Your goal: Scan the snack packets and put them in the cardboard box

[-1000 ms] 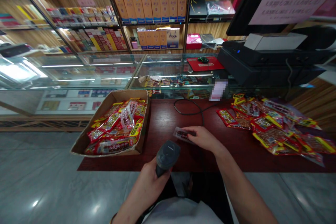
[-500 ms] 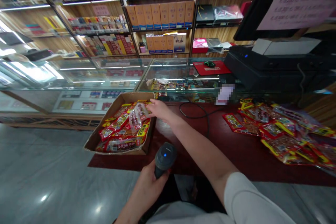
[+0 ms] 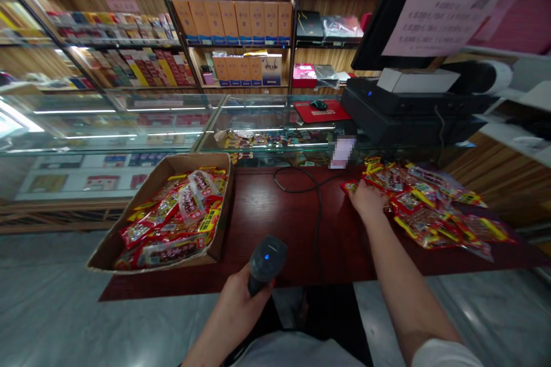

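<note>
My left hand (image 3: 247,301) is wrapped round the handle of a dark barcode scanner (image 3: 267,261), its head raised over the counter's front edge and a small blue light showing on top. On the right, my right hand (image 3: 368,200) has its fingers closed on a red snack packet (image 3: 349,187) at the left end of a loose heap of shiny red and yellow snack packets (image 3: 424,200). Part of that packet is hidden under the fingers. At the left stands an open cardboard box (image 3: 226,206) filled with similar packets, two paler ones (image 3: 191,203) lying on top.
A black cable (image 3: 319,212) loops across the dark red counter (image 3: 258,206). Behind it are a glass display case (image 3: 258,120), a blurred-out phone-like object (image 3: 342,152), a mouse (image 3: 318,105) on a red mat, and a monitor (image 3: 387,17) above black equipment. Stocked shelves line the back.
My right hand has left the pale packet in the box and moved right to the heap. The scanner remains in my left hand. The view has turned to the right.
</note>
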Demonstrator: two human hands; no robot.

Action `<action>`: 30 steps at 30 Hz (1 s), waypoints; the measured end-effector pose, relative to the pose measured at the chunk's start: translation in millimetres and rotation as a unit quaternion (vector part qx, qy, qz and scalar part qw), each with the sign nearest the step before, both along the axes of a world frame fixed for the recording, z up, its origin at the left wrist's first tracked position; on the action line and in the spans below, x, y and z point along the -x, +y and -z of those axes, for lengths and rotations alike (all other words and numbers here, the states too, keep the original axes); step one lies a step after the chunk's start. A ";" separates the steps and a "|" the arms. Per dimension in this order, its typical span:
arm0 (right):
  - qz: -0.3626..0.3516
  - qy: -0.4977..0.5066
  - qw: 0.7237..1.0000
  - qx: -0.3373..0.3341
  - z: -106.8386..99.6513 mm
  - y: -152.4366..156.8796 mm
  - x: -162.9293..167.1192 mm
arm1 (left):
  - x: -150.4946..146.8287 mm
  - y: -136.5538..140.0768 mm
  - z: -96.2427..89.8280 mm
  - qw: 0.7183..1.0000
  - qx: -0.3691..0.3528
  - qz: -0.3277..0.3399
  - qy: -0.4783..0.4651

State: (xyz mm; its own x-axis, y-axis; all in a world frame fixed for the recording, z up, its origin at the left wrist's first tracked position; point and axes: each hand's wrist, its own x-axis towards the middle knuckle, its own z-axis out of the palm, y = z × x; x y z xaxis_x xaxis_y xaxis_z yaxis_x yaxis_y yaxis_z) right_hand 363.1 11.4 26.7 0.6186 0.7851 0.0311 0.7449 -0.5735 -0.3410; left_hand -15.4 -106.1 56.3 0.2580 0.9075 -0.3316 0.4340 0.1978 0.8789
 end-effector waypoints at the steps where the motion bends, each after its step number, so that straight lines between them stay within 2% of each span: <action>1: -0.004 -0.034 0.999 0.022 5.0 -2.9 -7.2 | -1.7 0.1 -0.4 1.000 -0.001 0.002 -0.002; 2: -0.019 -0.050 0.998 0.019 9.5 -4.8 -11.2 | -3.0 0.0 -0.8 1.000 -0.003 0.003 -0.002; 4: -0.053 -0.038 0.997 -0.046 16.7 -7.0 -10.0 | -3.9 -0.4 -1.3 1.000 -0.007 -0.001 0.001; 6: -0.066 0.059 0.986 -0.143 22.0 -8.1 2.6 | -2.8 -1.0 -2.1 1.000 -0.011 -0.009 0.005; 7: -0.061 0.143 0.969 -0.195 24.2 -8.9 13.2 | -1.7 -1.1 -2.5 1.000 -0.011 -0.012 0.007; 8: -0.050 0.243 0.938 -0.242 26.2 -10.3 26.5 | -0.2 -1.2 -3.0 1.000 -0.010 -0.013 0.009; 10: -0.028 0.446 0.844 -0.296 29.9 -14.9 59.2 | 2.8 -1.1 -3.8 1.000 -0.009 -0.016 0.013; 12: -0.019 0.592 0.753 -0.288 32.6 -21.4 94.5 | 5.4 -0.8 -4.4 1.000 -0.012 -0.021 0.017; 13: -0.019 0.636 0.723 -0.269 33.5 -24.7 110.7 | 6.3 -0.7 -4.7 0.999 -0.015 -0.024 0.018; 15: -0.016 0.681 0.693 -0.237 34.5 -29.7 136.5 | 7.6 -1.2 -4.9 0.999 -0.019 -0.028 0.020; 19: -0.014 0.698 0.687 -0.202 34.4 -30.5 157.3 | 9.1 -4.0 -4.1 0.999 -0.018 -0.024 0.026; 24: -0.034 0.689 0.705 -0.166 30.6 -24.7 155.0 | 9.5 -6.4 -6.8 0.999 -0.027 -0.003 0.023; 30: -0.049 0.679 0.714 -0.164 26.6 -23.9 155.1 | 7.2 -6.2 -9.4 0.999 -0.038 0.028 0.023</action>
